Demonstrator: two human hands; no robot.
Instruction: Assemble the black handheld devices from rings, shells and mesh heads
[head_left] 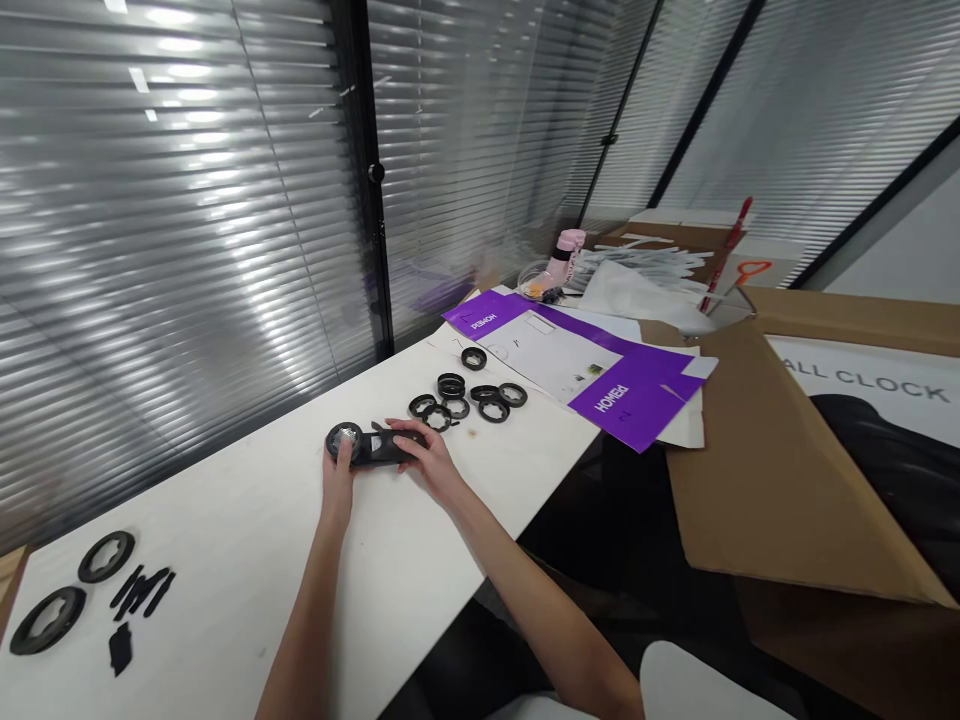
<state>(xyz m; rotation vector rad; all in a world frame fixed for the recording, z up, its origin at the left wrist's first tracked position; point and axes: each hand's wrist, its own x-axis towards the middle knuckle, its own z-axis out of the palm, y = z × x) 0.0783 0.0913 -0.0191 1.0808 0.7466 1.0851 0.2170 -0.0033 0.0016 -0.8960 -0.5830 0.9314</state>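
Both my hands hold a long black device (382,450) with a round, shiny silver-faced head at its left end; its exact kind I cannot make out. The thumb of my left hand (339,480) lies on the round head, with the other fingers mostly hidden. At the other end, my right hand (427,455) grips the black body from the side, thumb on top. Just beyond the right hand lie several black rings (454,400) with notched inner edges, some stacked or overlapping. One more black ring (474,358) sits farther back.
At the white table's (247,560) left end lie two larger black rings (49,620) and several black strips (142,590). Purple-and-white printed cardboard (555,360) covers the far right end, near a pink object (568,250). An open cardboard box (795,500) stands right; blinds (187,250) line the back.
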